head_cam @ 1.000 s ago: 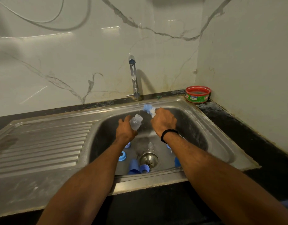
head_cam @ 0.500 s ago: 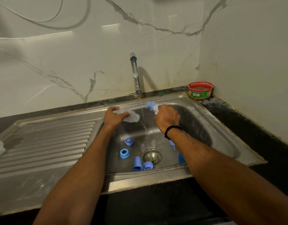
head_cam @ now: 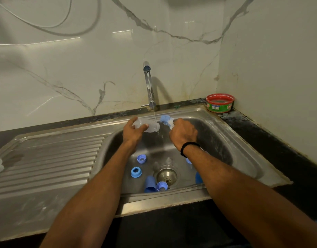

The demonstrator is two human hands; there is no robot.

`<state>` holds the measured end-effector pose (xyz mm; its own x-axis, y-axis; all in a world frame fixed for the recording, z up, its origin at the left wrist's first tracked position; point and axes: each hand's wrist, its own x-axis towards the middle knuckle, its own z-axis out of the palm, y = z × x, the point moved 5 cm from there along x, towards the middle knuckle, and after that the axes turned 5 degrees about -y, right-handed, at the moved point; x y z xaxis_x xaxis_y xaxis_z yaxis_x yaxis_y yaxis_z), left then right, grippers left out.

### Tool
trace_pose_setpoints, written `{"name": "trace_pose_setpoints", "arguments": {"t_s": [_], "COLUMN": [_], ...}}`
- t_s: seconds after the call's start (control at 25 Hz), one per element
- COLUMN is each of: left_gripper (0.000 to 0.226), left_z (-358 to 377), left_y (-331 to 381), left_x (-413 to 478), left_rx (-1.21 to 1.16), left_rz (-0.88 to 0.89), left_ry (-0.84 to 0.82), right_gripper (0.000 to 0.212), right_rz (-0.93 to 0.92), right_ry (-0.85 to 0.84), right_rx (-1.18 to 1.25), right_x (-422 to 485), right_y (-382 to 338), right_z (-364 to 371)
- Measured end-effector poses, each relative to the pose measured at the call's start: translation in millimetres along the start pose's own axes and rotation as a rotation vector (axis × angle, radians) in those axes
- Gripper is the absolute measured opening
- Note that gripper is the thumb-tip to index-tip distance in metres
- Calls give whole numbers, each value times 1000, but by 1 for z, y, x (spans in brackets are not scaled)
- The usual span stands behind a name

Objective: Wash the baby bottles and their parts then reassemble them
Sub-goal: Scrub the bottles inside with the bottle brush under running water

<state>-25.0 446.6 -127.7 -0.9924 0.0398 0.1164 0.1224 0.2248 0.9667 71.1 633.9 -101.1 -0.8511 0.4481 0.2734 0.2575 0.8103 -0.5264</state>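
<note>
I see my left hand (head_cam: 131, 133) curled round the clear bottle (head_cam: 150, 127), held sideways over the sink (head_cam: 225, 133); my right hand (head_cam: 183, 132) grips the blue brush (head_cam: 165, 120) just beside the bottle's mouth

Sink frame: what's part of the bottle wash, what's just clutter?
Job: bottle in left hand; brush in right hand; blue rings and caps in sink; running tap.
Lying about: red tub, back corner; hanging cable.
</note>
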Motion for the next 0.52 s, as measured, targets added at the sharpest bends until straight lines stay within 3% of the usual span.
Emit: {"name": "trace_pose_setpoints", "arguments": {"t_s": [0.24, 0.52], "left_gripper": [64, 65], "left_z": [19, 26], "left_y": [4, 13], "left_x": [2, -3], "left_rx": [-78, 126], "left_rz": [2, 96], "left_ry": [-42, -106], "right_gripper": [18, 21], "right_rz": [-3, 1], "right_ry": [-2, -6], "right_rx": [-9, 2], "right_x": [2, 3], "right_y": [2, 5], "right_z": [-1, -1]}}
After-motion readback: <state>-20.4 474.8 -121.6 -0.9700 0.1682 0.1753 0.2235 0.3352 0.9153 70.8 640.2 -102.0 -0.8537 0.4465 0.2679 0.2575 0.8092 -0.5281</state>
